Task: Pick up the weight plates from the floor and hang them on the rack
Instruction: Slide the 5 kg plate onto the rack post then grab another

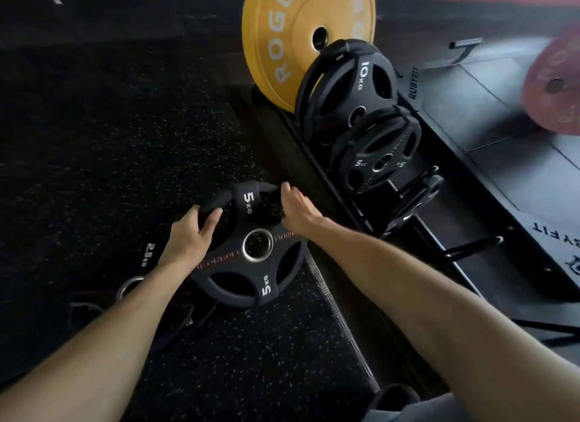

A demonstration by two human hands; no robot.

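A black 5 kg plate (251, 249) is being lifted from the near floor (110, 139): left hand (188, 233) closed on its rim, right hand (298, 214) curled over the far edge; next, carrying right to a free rack (417, 195) slot seems required

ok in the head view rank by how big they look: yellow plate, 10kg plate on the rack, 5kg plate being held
1. yellow plate, largest though cut off at the top.
2 and 3. 10kg plate and held 5kg plate look alike in size; the 5kg plate is nearer the camera, so unranked.
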